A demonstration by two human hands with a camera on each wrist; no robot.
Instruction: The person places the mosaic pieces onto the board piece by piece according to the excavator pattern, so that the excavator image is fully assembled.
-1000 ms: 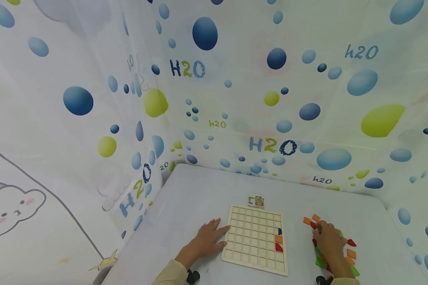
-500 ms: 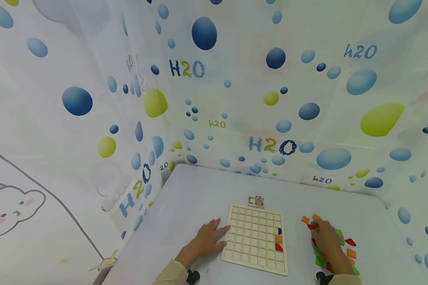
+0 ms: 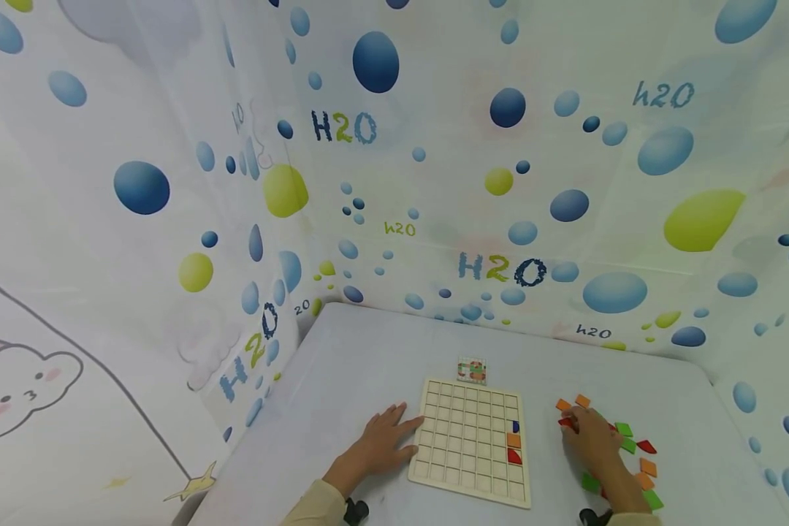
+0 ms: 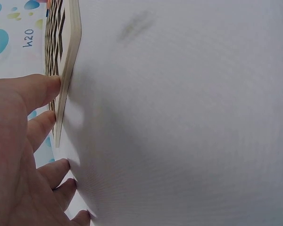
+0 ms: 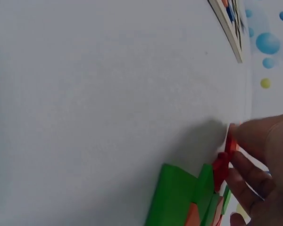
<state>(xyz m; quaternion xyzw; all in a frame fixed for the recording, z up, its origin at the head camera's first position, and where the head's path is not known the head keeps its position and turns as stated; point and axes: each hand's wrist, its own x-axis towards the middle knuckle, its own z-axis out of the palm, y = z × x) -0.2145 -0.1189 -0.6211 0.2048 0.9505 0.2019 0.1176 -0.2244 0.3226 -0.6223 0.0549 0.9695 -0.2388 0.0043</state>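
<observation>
Left hand [image 3: 383, 444] lies flat on the table [image 3: 368, 351], fingers straight, thumb tip touching the left edge of the wooden grid board [image 3: 471, 438]; it grasps nothing. Right hand [image 3: 592, 438] pinches a red tile [image 3: 565, 422] at the left edge of the loose tile pile [image 3: 634, 460], near the table's right edge. Three tiles sit in the board's right column [image 3: 513, 442]. A small card [image 3: 472, 370] lies beyond the board's far edge.
</observation>
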